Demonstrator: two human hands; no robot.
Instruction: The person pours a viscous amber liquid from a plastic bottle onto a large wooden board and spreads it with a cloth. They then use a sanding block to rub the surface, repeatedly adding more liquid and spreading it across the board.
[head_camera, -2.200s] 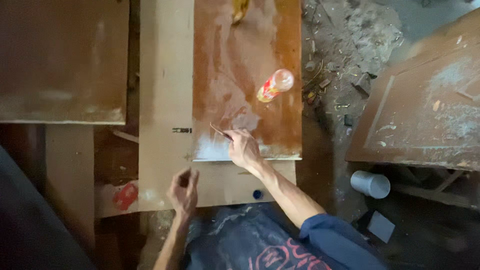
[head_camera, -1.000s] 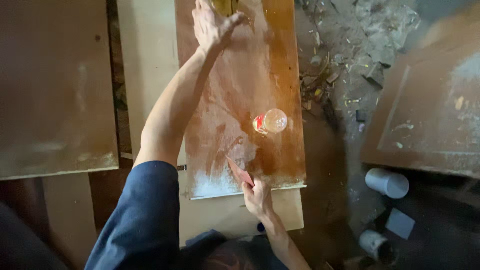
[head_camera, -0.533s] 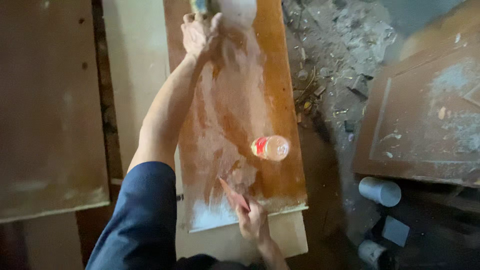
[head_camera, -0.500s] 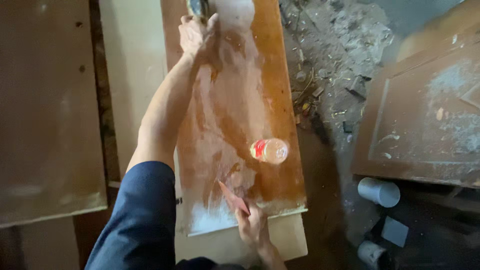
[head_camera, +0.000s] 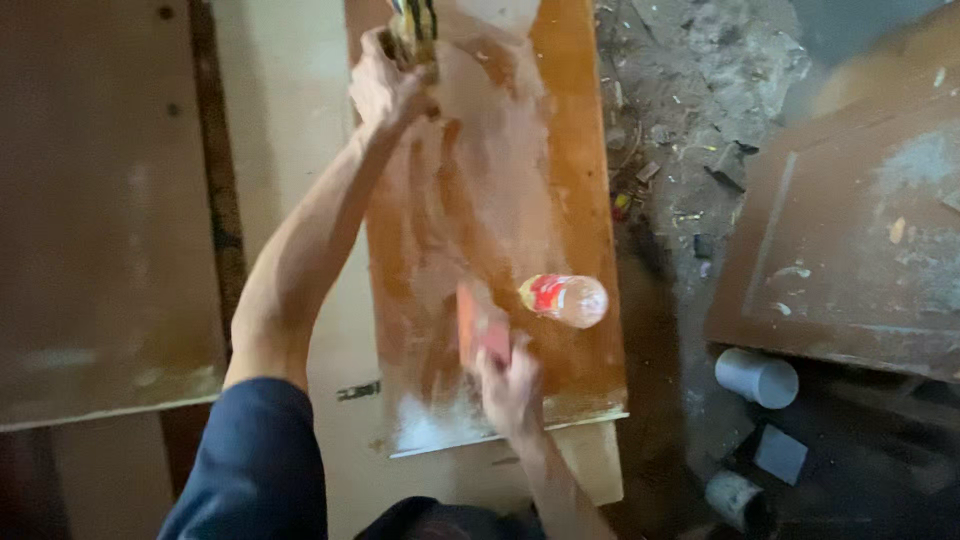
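Observation:
My left hand (head_camera: 385, 80) reaches far up the brown wooden board (head_camera: 575, 190) and grips a yellow-and-black tool (head_camera: 418, 22) at the board's top edge. My right hand (head_camera: 508, 385) is low on the board, holding a flat red scraper (head_camera: 480, 322) against the surface. A clear plastic bottle with a red label (head_camera: 563, 299) lies on its side just to the right of the scraper. White paste is smeared across the board's middle and piled near its lower edge (head_camera: 440, 432).
A pale plank (head_camera: 285, 150) lies under and left of the board, and a dark panel (head_camera: 95, 200) lies further left. Rubble (head_camera: 690, 110) covers the ground to the right, beside a brown door panel (head_camera: 860, 240) and short grey pipe pieces (head_camera: 757, 377).
My left arm stretched from beside the board's lower end up to its top and took hold of the tool. My right hand stayed low with the scraper. The view moved closer.

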